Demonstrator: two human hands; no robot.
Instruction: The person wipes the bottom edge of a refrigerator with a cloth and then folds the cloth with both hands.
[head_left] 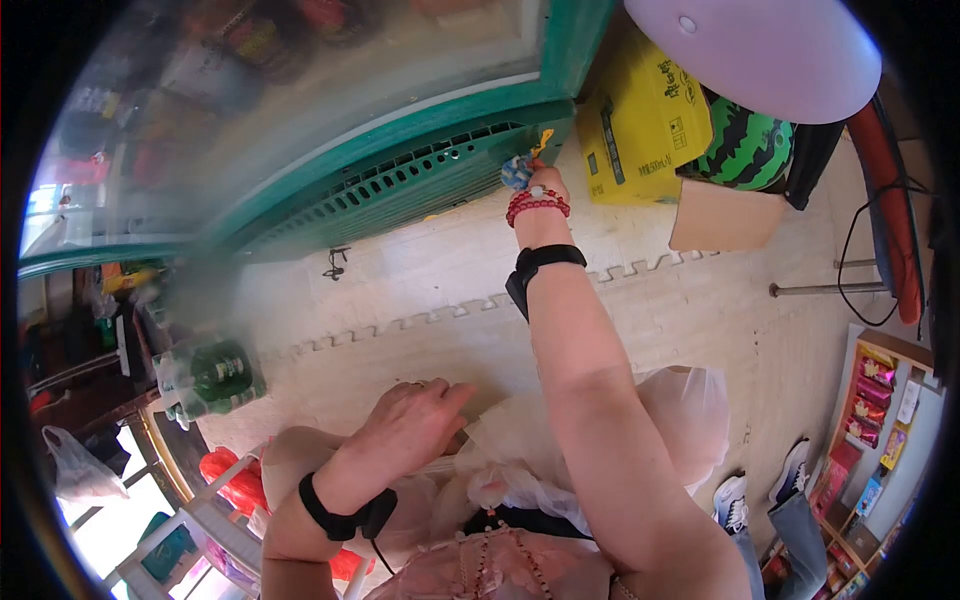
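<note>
My right hand (545,180) reaches forward to the lower panel of a green glass-door cooler (370,185). Its fingers are closed on a bunched blue-and-white cloth (517,172), which overlaps the panel's right end. A small yellow-orange piece (545,142) sticks up beside the fingers. Red bead bracelets and a black band circle that wrist. My left hand (415,425) rests over my knee, back upward, its fingers loosely bent and apart from any object; the fingertips are partly hidden. A black strap with a cable sits on the left wrist.
Right of the cooler stands a yellow carton (640,140) with a watermelon-patterned ball (745,150), under a pale purple rounded object (770,50). Green bottles (215,375) stand at left. Another person's shoes (732,505) and a snack shelf (880,430) are at lower right.
</note>
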